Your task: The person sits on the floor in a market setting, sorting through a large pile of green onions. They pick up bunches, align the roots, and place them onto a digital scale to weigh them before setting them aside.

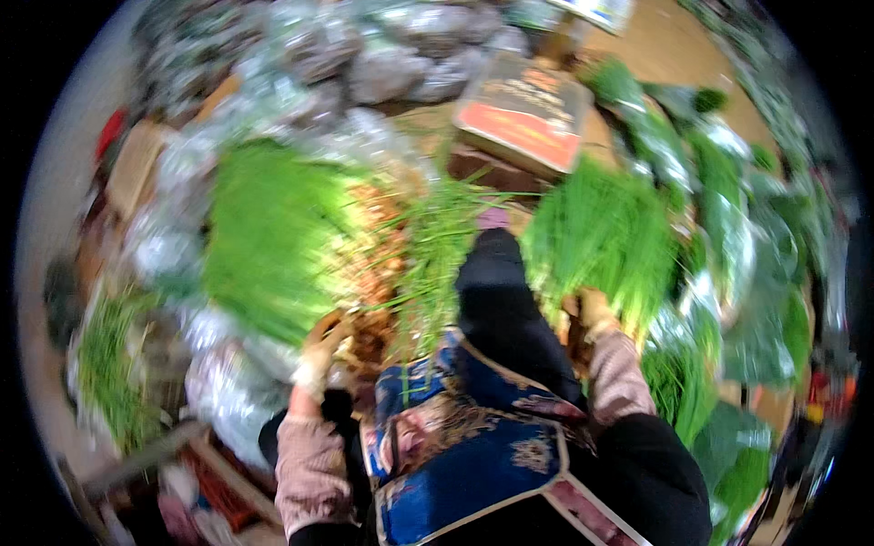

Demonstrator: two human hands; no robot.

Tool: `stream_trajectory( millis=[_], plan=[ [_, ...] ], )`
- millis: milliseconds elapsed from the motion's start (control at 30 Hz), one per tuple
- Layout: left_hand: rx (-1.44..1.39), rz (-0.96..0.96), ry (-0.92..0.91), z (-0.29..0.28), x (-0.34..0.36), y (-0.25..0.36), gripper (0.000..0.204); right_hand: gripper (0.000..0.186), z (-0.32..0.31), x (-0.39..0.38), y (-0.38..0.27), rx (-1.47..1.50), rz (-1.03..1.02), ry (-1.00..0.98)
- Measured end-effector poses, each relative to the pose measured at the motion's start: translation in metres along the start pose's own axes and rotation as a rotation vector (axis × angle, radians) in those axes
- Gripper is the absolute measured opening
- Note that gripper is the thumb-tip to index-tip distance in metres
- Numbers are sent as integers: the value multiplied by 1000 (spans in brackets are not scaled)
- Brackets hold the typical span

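Note:
My left hand is at the lower root ends of a wide heap of green stalks, fingers curled on something I cannot make out among brown roots. My right hand is closed on the lower ends of another spread bunch of green onions. Between the two heaps lie loose green stalks, beside my dark-clothed leg. A patterned blue apron covers my lap.
Clear plastic bags pile along the back and left. A flat printed box sits ahead. Bagged greens line the right. More stalks lie at left, above a wooden frame. Cardboard shows at back right.

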State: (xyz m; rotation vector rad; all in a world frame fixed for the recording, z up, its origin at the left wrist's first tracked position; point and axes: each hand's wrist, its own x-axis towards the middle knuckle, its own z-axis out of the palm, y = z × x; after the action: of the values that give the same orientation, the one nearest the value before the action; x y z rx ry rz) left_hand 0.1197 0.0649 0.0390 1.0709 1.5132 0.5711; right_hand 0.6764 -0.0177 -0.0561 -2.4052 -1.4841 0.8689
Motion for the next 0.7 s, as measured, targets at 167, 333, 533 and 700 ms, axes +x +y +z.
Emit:
stream_trajectory(
  millis=[167, 333, 533, 700],
  plan=[
    [206, 8, 37, 2, -14, 22, 49, 26, 0, -24, -27, 717, 411, 43],
    [288, 82, -40, 2, -12, 2, 49, 41, 60, 20, 74, 1628, 400, 12],
    [329, 215, -67, 9, -32, 3, 48, 40, -5, -10, -12, 1574, 281, 47],
    [748, 89, -505, -10, -23, -6, 53, 32, -135, -54, -239, 1066, -396, 58]
  ],
)
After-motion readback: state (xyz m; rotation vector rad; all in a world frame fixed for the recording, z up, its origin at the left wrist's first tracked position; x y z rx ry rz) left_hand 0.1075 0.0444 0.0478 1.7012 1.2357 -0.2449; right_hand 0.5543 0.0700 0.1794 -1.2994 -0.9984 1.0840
